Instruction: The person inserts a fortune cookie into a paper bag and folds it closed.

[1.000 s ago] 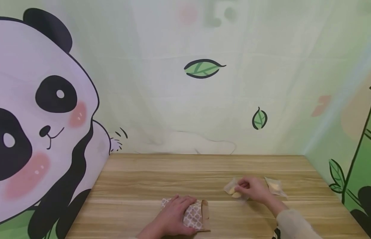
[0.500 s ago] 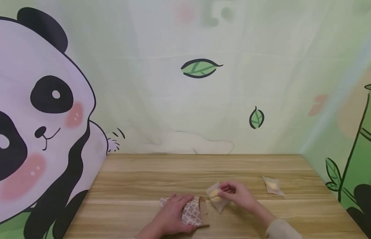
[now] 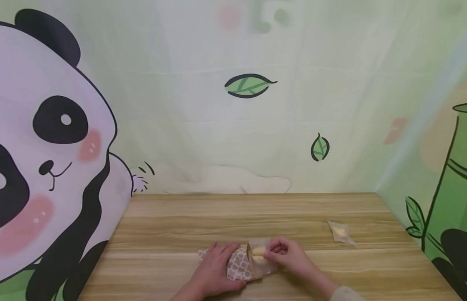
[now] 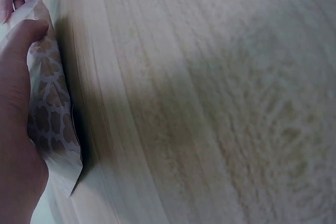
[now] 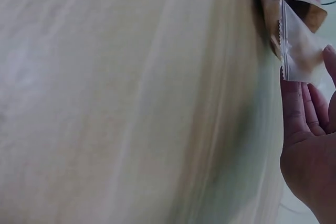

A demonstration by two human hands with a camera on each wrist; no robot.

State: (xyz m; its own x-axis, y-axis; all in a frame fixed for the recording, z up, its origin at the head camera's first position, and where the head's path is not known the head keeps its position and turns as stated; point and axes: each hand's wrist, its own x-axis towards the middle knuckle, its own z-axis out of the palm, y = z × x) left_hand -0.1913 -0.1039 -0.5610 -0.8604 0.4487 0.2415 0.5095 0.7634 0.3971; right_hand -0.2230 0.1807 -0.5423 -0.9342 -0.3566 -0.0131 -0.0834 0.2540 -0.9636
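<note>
My left hand [image 3: 214, 274] holds down a brown paper bag [image 3: 239, 263] with a white lattice pattern, fingers over its top and thumb at its near edge. The bag lies on its side, its mouth facing right. In the left wrist view the thumb presses the patterned paper [image 4: 50, 103]. My right hand [image 3: 291, 257] pinches a translucent sealed packet [image 3: 259, 251] holding pale yellow pieces, right at the bag's mouth. From the right wrist, the packet's crimped end [image 5: 286, 40] shows in front of the bag's dark opening [image 5: 300, 8].
Another translucent packet [image 3: 340, 232] with a yellowish piece lies on the wooden table [image 3: 203, 213] at the back right. A pale green cloth [image 3: 173, 125] with panda and leaf prints hangs behind the table.
My right hand has carried the packet leftward across the table to the bag's mouth. The left hand stays on the bag. The whole view has shifted slightly.
</note>
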